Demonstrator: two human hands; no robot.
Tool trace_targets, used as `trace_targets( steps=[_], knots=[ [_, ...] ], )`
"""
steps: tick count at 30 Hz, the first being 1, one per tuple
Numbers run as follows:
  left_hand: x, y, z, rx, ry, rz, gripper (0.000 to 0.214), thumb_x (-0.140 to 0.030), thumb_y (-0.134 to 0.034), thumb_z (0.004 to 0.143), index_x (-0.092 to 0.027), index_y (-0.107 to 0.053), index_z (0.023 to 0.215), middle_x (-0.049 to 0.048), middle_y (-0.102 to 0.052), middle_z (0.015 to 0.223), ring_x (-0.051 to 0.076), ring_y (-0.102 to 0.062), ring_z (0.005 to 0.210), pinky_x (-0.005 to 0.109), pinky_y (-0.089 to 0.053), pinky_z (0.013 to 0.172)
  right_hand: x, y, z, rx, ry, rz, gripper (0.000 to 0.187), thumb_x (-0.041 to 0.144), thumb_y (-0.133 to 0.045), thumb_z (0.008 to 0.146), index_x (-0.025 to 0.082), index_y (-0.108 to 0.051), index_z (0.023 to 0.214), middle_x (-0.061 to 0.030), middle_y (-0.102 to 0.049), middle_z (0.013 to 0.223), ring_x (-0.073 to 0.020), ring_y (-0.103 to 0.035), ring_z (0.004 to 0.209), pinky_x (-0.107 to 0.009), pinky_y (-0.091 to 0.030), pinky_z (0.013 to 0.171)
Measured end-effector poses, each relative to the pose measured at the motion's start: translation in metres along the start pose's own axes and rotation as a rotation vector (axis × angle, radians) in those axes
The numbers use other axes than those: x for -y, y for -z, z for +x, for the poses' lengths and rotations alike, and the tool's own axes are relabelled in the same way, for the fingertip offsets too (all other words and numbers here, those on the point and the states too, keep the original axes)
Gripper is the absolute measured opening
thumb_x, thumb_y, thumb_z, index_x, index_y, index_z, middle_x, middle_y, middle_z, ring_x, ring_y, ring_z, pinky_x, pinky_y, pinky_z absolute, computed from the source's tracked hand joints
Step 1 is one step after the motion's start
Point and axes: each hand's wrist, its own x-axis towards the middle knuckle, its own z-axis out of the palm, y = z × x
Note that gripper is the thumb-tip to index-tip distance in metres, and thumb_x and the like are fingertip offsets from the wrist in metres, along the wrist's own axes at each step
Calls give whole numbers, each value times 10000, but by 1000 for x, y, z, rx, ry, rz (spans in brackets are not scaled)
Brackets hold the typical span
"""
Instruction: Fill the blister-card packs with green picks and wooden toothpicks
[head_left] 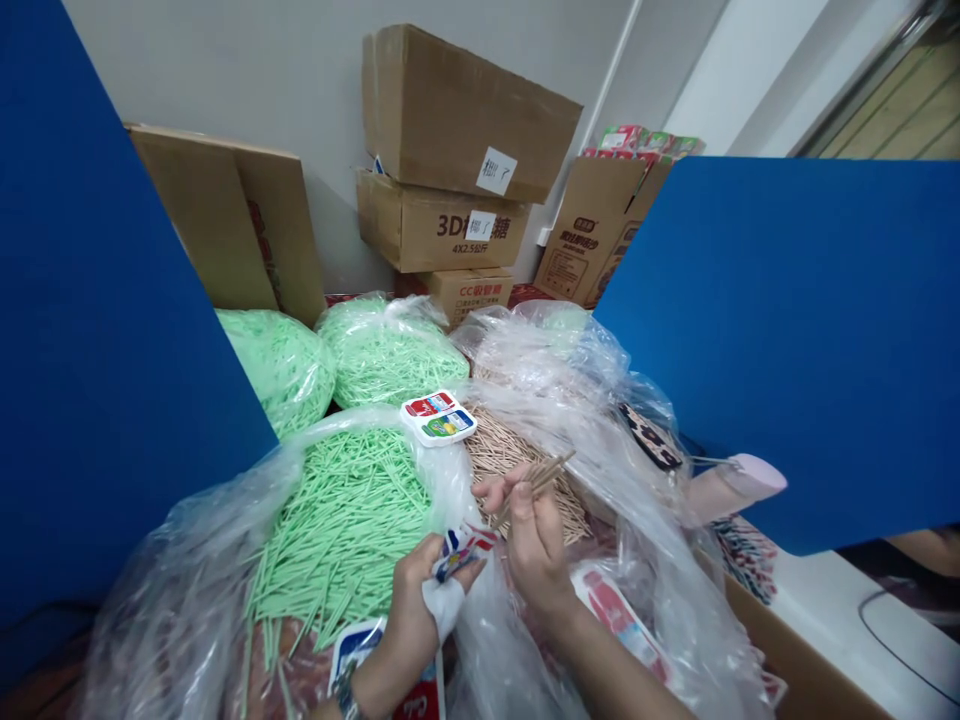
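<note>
My left hand [411, 600] is closed around a small printed packet [463, 550] in white, blue and red, with a white piece at its lower side. Beside it, my right hand [536, 545] pinches a small bunch of thin brown sticks [551, 470], which point up to the right near the packet's top. Under the right hand lies a heap of similar brown sticks [495, 450] in clear plastic. To the left, an opened clear bag [176, 570] holds a pile of light green sticks [352, 520]. A white two-part printed card or tray [439, 418] rests between the piles.
Tied bags of green sticks [390, 355] sit behind. Stacked cardboard boxes [450, 120] stand against the wall. Blue panels [795, 340] flank both sides. At right are a pale pink cup [739, 485] and a dark patterned object [651, 437]. More printed trays [622, 620] lie near my forearms.
</note>
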Motion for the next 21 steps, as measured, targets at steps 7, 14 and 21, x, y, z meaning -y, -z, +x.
trace_targets(
  steps=[7,14,21],
  knots=[
    [-3,0,0,-17,-77,122,201,-289,-661,771,-145,-596,648,4,-576,640,159,-524,611,250,-423,571,-5,-6,-6,29,69,-192,244,342,-322,986,228,-506,874,-13,-553,855,-176,-544,958,-358,-388,904],
    [-1,-2,5,-39,-218,242,225,-254,-593,819,-171,-513,625,-2,-527,640,155,-512,610,251,-397,579,-9,-9,-15,-44,17,-264,243,332,-311,986,238,-527,927,-24,-579,957,-168,-538,985,-350,-351,967],
    [-8,-3,12,-75,-304,312,230,-197,-535,838,-181,-475,617,-7,-495,617,153,-494,588,248,-348,555,-12,-4,-23,-49,-11,-286,228,371,-334,971,232,-512,1002,-69,-524,1244,-207,-409,1236,-404,-318,1037]
  ],
)
